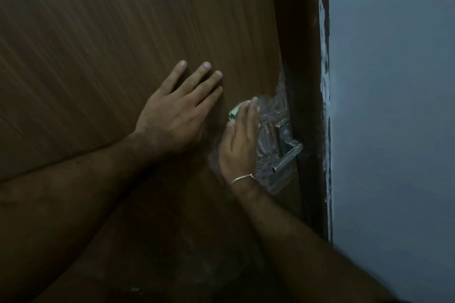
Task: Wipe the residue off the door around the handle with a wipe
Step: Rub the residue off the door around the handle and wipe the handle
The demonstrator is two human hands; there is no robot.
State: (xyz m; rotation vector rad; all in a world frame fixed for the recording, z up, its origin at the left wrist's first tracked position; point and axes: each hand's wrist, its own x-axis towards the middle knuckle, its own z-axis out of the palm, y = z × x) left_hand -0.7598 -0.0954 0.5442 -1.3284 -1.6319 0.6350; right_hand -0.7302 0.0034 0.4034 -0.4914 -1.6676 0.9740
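Pressing a folded wipe (234,111) flat under its fingers, the right hand (240,141) scrubs beside the handle (286,145) while the left hand (176,115), spread and empty, braces the door (123,32); the residue (267,130) left around the handle probably needs firmer strokes next.

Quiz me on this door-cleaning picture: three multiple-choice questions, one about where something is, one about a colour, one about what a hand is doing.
1. Where is the handle relative to the right hand?
A. left of it
B. right of it
C. under it

2. What colour is the wall?
A. pale blue-grey
B. red
C. yellow

3. How is the left hand placed?
A. in a fist
B. gripping the handle
C. flat on the door

Answers: 1 B, the handle lies between that hand and the frame. 2 A, the wall looks blue-grey. 3 C, its fingers are spread on the wood.
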